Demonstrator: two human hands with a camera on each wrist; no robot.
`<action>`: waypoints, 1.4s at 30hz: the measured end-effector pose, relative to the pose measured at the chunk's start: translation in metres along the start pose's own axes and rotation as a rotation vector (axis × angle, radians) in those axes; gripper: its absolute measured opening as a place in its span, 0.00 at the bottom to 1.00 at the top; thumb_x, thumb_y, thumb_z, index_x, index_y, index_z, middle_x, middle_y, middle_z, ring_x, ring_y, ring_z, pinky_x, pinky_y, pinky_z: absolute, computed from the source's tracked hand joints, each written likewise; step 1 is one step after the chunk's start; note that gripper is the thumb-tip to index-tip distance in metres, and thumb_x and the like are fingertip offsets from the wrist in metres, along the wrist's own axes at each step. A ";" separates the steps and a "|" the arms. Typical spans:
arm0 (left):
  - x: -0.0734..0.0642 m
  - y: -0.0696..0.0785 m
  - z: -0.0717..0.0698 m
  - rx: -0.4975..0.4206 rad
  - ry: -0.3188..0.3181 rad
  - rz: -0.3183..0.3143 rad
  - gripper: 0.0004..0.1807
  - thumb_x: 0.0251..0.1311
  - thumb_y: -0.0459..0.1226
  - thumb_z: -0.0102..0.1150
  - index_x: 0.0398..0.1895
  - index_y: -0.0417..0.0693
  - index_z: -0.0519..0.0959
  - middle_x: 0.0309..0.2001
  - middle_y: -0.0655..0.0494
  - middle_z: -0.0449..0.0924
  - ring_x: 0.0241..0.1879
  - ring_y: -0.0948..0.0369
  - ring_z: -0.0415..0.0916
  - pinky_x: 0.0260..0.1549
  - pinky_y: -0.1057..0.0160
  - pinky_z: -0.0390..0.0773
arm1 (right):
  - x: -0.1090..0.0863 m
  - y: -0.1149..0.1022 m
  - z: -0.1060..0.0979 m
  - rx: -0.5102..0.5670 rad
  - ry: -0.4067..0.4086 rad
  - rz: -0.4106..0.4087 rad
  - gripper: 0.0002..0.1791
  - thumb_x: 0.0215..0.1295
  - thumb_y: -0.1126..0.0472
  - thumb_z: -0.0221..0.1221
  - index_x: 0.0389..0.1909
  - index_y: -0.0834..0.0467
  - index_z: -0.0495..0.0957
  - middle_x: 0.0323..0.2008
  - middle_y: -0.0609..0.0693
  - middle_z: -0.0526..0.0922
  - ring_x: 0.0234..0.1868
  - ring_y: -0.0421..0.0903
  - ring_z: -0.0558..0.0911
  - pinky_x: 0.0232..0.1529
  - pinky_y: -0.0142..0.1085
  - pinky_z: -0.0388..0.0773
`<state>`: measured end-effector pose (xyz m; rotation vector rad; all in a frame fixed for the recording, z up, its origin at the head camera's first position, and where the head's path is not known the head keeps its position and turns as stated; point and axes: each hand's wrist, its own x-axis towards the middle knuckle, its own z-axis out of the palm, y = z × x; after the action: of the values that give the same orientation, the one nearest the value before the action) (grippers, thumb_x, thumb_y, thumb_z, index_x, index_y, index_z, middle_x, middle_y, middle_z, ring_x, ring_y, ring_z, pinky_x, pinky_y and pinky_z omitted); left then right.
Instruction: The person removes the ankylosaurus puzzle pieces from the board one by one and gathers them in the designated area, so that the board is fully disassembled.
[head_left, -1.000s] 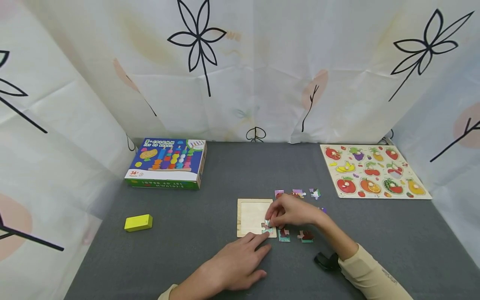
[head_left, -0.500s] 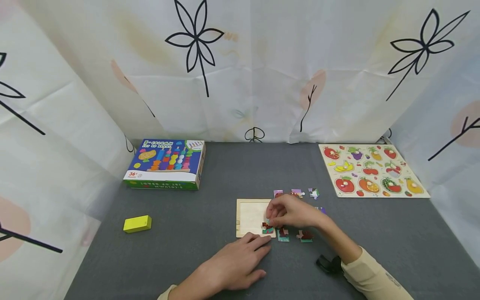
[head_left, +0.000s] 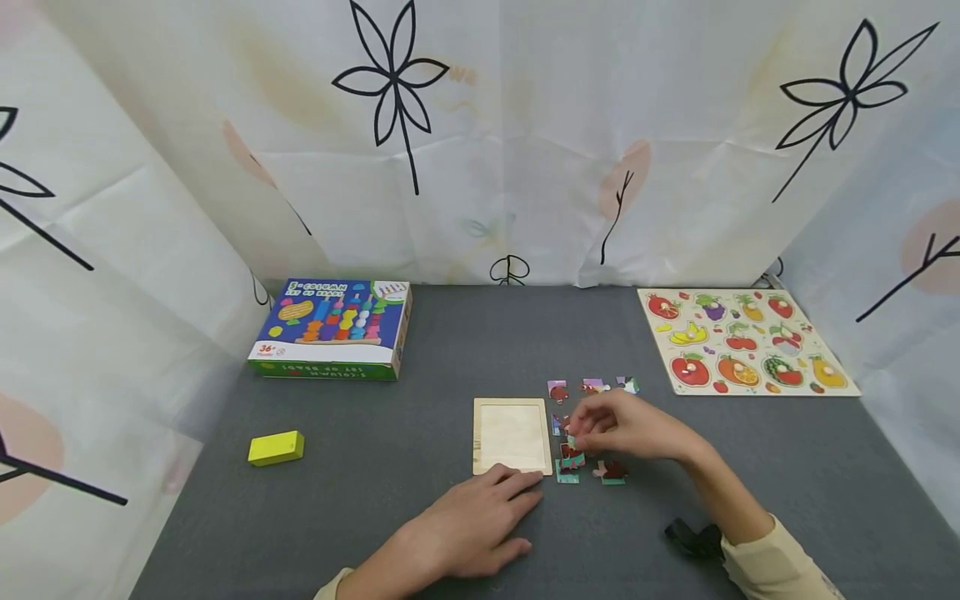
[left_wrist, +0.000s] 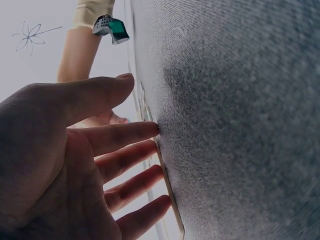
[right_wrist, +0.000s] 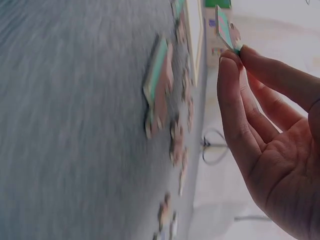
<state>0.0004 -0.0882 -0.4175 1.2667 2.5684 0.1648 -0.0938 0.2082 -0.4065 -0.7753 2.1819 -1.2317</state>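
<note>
In the head view my left hand [head_left: 480, 525] lies at the near edge of a shallow square wooden puzzle tray [head_left: 480, 433]. Its fingers are extended, with the fingertips on the tray's rim, as the left wrist view also shows. My right hand [head_left: 630, 427] is just right of the tray. Between its thumb and index finger it pinches a jigsaw piece [right_wrist: 226, 32], brown with a turquoise edge, raised off the table in the right wrist view. Below and around that hand lie several loose jigsaw pieces, such as a brown and green one [head_left: 612, 472] and a purple-edged one [head_left: 557, 390].
A bead-set box [head_left: 330, 325] stands at the back left, with a yellow block [head_left: 276, 448] in front of it. At the back right lies a fruit puzzle board [head_left: 750, 342]. A black wrist-worn device [head_left: 693, 537] sits by the right forearm. Printed cloth encloses the table.
My right hand has moved right, carrying the jigsaw piece from the tray's lower right corner out past its rim. The left hand has stayed in place.
</note>
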 end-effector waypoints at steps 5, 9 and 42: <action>0.000 -0.001 0.000 -0.016 -0.010 -0.004 0.31 0.78 0.58 0.58 0.78 0.58 0.75 0.83 0.64 0.66 0.75 0.63 0.69 0.71 0.63 0.77 | -0.020 0.006 -0.015 0.005 0.030 0.024 0.07 0.73 0.63 0.70 0.46 0.63 0.86 0.38 0.56 0.91 0.36 0.39 0.89 0.42 0.32 0.88; 0.000 -0.001 0.000 -0.027 -0.014 0.001 0.31 0.78 0.58 0.58 0.78 0.57 0.74 0.83 0.63 0.65 0.75 0.63 0.69 0.72 0.63 0.77 | -0.035 0.014 -0.025 0.013 0.033 0.039 0.07 0.74 0.65 0.68 0.47 0.65 0.85 0.38 0.58 0.91 0.35 0.38 0.88 0.41 0.33 0.88; -0.017 -0.021 0.002 -0.210 -0.002 0.017 0.29 0.81 0.54 0.55 0.79 0.57 0.73 0.84 0.63 0.64 0.80 0.63 0.66 0.77 0.58 0.74 | -0.082 0.043 -0.044 0.006 0.021 0.197 0.09 0.76 0.70 0.62 0.50 0.71 0.85 0.41 0.57 0.91 0.36 0.33 0.87 0.40 0.32 0.89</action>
<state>-0.0057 -0.1146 -0.4207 1.2095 2.4626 0.4249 -0.0751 0.3086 -0.4115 -0.5322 2.2108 -1.1504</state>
